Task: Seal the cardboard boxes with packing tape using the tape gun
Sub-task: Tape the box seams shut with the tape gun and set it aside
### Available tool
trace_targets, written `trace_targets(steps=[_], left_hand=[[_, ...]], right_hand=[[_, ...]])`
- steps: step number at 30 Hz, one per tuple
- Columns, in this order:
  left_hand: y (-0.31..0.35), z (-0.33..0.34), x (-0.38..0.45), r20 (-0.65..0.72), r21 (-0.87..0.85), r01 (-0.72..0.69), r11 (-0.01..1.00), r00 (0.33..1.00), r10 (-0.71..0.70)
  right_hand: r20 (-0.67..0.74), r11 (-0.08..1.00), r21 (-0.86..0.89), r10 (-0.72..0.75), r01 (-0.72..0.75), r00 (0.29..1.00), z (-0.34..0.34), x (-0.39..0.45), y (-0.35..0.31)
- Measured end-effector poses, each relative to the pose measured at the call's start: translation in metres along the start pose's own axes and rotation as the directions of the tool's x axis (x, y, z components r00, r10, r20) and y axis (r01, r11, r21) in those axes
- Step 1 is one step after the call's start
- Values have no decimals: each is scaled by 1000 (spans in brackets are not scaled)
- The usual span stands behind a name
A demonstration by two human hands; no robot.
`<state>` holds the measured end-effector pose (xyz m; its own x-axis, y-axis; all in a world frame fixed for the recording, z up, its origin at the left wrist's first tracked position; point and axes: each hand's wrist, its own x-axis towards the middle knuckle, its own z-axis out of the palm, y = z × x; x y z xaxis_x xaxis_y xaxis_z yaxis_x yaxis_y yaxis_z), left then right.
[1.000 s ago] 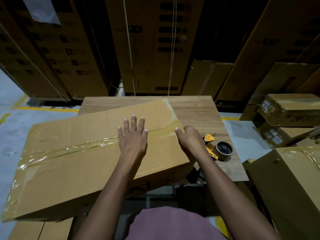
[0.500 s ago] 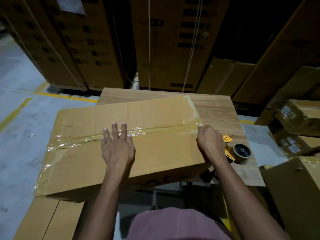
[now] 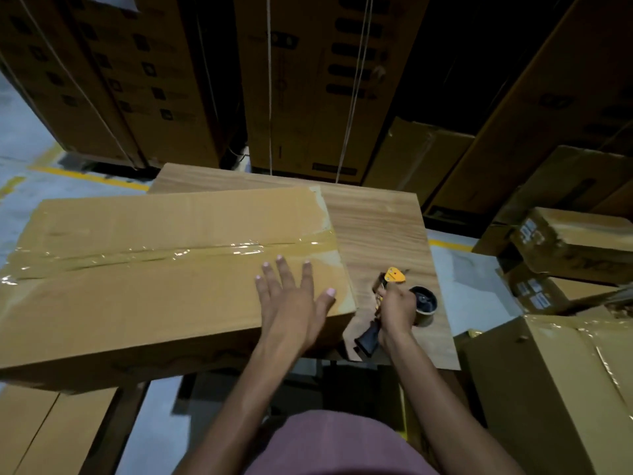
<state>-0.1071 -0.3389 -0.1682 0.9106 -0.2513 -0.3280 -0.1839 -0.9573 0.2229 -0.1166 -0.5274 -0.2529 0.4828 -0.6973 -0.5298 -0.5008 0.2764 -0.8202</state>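
the long cardboard box (image 3: 147, 269) lies flat across the left and centre of the frame, its right end resting on the wooden table (image 3: 376, 228) and its left end overhanging past the table edge. a strip of clear packing tape (image 3: 164, 255) runs along its top seam, wrinkled and shiny in places. the left hand (image 3: 291, 299) lies flat on the box top near its lower right corner, fingers straight and spread, holding nothing. just right of the box, at centre right of the frame, the right hand (image 3: 395, 311) has its fingers curled round the tape gun (image 3: 387, 303), whose yellow head points up the frame and black handle sticks out below the hand; its tape roll (image 3: 424, 303) sits beside the knuckles.

the box looks stiff but thin-walled and probably light for its size; overhanging, it could tip or slide, so pressing down over the table-supported end seems wise. the tape gun is rigid and best held by its handle, away from the cutter. the tape is thin and creases easily.
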Motion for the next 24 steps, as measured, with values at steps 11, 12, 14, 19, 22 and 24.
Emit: trace_targets(steps=[11,12,14,19,22,24], left_hand=[[57,32,-23,-276,-231,-362,903,914,296],[57,31,-24,-315,-274,-372,887,906,283],[54,27,-24,-407,-358,-394,846,882,239],[46,7,-17,-487,-508,-374,776,868,99],[39,-7,-13,-484,-604,-363,709,874,35],[37,-18,-9,-443,-678,-314,664,896,-28]], right_hand=[[287,959,68,247,-277,926,-50,24,73],[312,935,118,284,-334,907,-48,29,70],[353,873,223,342,-434,871,-44,34,62],[525,635,502,315,-586,791,-42,35,7],[709,394,607,124,-690,694,-47,27,-7],[797,334,567,7,-753,604,-47,18,-14]])
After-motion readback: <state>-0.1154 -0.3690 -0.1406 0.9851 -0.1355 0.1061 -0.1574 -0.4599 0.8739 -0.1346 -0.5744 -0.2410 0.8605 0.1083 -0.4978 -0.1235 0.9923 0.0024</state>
